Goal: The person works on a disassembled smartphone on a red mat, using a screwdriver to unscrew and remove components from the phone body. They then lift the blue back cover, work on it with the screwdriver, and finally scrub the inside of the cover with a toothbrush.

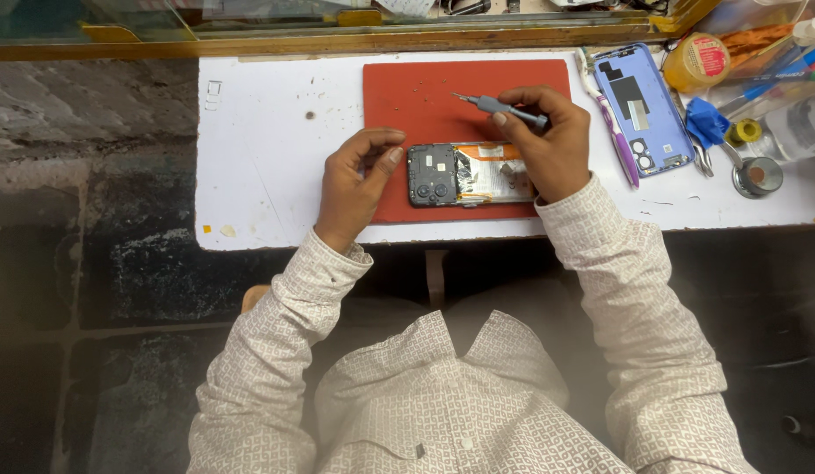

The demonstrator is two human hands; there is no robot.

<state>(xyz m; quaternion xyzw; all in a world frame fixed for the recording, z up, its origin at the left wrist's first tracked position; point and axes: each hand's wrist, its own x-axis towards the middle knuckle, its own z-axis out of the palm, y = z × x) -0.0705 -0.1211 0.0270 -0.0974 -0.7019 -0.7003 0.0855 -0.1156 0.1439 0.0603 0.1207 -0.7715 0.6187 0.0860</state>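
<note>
An opened phone (464, 175) lies back-up on a red mat (416, 96), its dark camera section at the left and a foil-covered battery at the right. My left hand (355, 180) rests at the phone's left end, fingers curled, thumb touching its edge. My right hand (548, 145) sits on the phone's right end and holds a grey screwdriver (499, 107), its tip pointing left above the mat.
The mat lies on a white table (258, 158). To the right are the phone's blue back cover (644, 110), a purple pry tool (613, 132), a round yellow tub (697, 61), a blue cloth (706, 121) and small metal parts (757, 175). A wooden ledge (319, 42) borders the far edge.
</note>
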